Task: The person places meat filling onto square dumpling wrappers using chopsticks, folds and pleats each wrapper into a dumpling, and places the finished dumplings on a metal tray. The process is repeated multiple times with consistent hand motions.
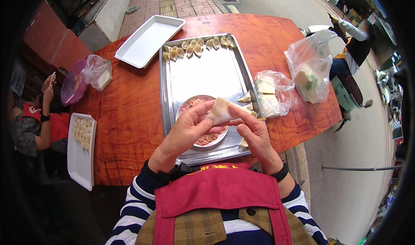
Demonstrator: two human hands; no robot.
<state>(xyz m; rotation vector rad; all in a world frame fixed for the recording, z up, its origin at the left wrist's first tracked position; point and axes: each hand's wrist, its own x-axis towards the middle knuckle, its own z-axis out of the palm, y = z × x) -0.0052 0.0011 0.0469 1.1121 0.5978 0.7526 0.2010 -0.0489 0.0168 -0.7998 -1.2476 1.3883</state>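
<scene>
My left hand (189,123) holds a thin folded dough wrapper (221,111) between thumb and fingers. The fingertips of my right hand (256,130) press the wrapper's right side, its thumb standing apart. A wooden stick (261,119) pokes out beyond my right hand; whether the hand grips it cannot be told. Below lies a round bowl (227,132) of pink minced filling (207,139), partly hidden by my hands. It stands on a large metal tray (207,76). Folded wontons (194,47) line the tray's far edge, and a few wontons (245,97) lie along its right side.
A white tray (146,45) overlaps the metal tray's far-left corner. Plastic bags of wrappers (270,91) and a taller plastic bag (309,73) stand right. Leftward are a white tray (78,167) of dumplings, a purple bowl (69,83) and another person (35,125). A person rides a scooter (348,92).
</scene>
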